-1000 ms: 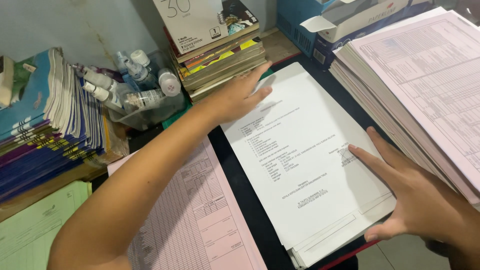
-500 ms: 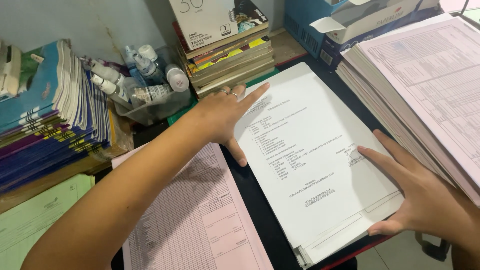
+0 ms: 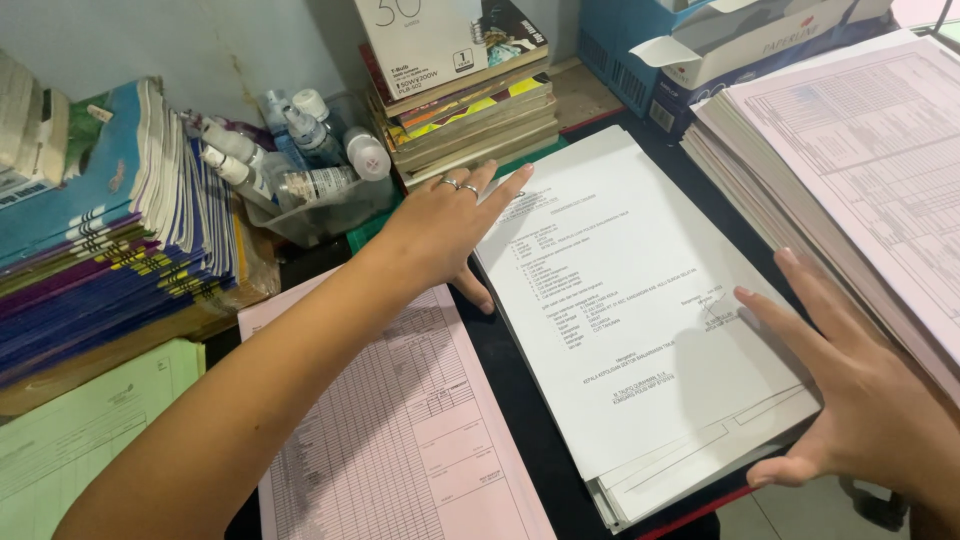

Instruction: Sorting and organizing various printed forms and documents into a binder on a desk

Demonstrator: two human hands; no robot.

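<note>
White paper stack (image 3: 630, 320) on dark tabletop (image 3: 500, 370). Left hand (image 3: 445, 230), fingers spread, presses flat on the stack's upper-left corner; right hand (image 3: 850, 390), open and gripping nothing, steadies its right edge. Pink form (image 3: 400, 440) left of stack.

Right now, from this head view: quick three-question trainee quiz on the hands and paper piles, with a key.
1. True or false: the left hand rests on the far left corner of the white paper stack.
2. Which pile lies under the left forearm? A) pink form sheets B) blue booklets C) green sheet
3. Where is the right hand relative to that white stack?

Key: 1 true. 2 A. 3 At its near right edge, thumb by the near corner.
</note>
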